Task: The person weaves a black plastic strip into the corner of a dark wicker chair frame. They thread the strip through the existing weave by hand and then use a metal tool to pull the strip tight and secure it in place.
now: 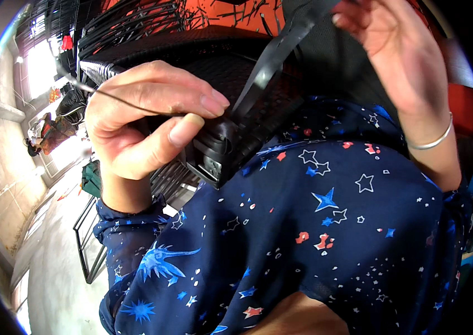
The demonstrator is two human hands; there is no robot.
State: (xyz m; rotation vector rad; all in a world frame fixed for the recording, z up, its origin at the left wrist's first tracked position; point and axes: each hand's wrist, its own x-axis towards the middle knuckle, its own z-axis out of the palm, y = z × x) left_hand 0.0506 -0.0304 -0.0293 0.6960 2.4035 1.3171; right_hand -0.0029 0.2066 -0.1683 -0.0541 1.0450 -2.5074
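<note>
Beyond the black woven piece (220, 70), an orange-red surface (214, 19) is carrying scattered black strips (266, 23); left of that piece, a pale floor (55, 240) is bearing a black metal frame (87, 278).

Fingertips, strip ends and far background only partly readable.
The top edge crops the right hand (401, 56) and the wide black strip (270, 64), so their contact cannot be told; the left hand (147, 111) hides where that strip's lower end meets the woven black piece (214, 142). The thin dark strand (116, 99) in the left fingers blurs at its far end; the lower edge cuts the star-patterned shirt (337, 234), and the brownish heap (53, 137) at far left is too small to identify.
</note>
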